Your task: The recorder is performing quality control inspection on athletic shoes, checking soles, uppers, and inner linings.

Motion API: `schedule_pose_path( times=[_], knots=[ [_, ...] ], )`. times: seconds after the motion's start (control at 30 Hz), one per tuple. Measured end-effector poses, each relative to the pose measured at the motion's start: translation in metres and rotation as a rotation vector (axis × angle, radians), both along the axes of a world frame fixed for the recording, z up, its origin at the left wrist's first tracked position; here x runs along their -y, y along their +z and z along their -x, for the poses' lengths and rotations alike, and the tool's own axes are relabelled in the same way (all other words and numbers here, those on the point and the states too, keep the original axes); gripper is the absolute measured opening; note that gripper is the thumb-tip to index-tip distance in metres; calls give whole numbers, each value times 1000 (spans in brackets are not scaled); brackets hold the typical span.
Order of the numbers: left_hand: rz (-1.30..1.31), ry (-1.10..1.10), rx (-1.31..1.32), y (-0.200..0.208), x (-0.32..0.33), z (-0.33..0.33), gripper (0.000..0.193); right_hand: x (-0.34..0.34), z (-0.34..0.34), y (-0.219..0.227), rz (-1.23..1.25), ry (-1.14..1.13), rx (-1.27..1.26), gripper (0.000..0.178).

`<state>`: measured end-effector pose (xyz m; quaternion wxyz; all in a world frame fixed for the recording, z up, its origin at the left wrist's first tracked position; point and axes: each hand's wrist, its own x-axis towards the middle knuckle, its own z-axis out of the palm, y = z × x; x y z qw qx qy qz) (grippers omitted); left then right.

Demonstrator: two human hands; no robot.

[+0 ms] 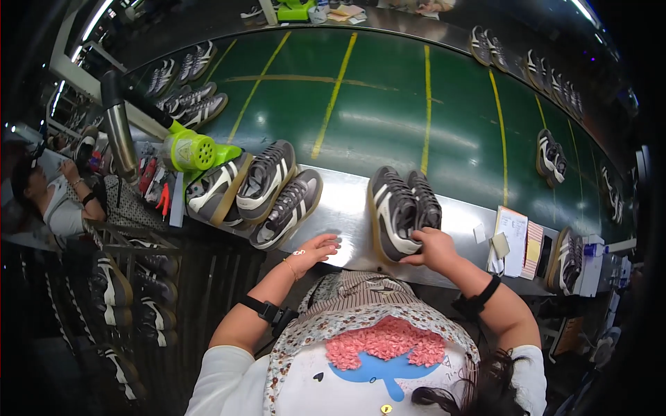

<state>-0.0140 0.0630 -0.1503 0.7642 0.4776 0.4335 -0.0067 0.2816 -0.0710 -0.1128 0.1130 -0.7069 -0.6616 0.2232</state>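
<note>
In front of me a pair of dark grey sneakers [390,208] with white stripes and tan soles stands on the metal ledge [340,208]. My right hand [437,250] grips the heel end of this pair, thumb low by the sole and fingers at the collar. Left of the pair, my left hand [313,253] hangs over the ledge's near edge, fingers stretched out and nothing in it. Beyond that hand, a group of similar sneakers [288,208] sits close together, one of them leaning on its side.
A green conveyor belt [381,104] with yellow lines runs behind the ledge, carrying more sneakers [550,158]. A bright green blower [194,150] stands at the left. Papers [511,239] lie at the right. Shoes hang on a rack [173,277] lower left; another person [62,194] sits beyond it.
</note>
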Motion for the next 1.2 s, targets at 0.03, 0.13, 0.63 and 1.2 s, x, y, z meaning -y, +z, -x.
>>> schedule_pose_path(
  times=[0.03,0.13,0.63,1.2],
  knots=[
    [-6,37,-3,1,0,9,46,4,-16,3,-30,5,-3,54],
    [-30,150,-11,8,4,37,44,-1,-70,14,-98,-20,119,50],
    [-181,1181,-64,30,-69,214,49,-137,-7,-21,114,-201,-299,76],
    [165,657,-134,23,-204,235,24,-219,182,-63,375,-575,-1785,49]
  ],
)
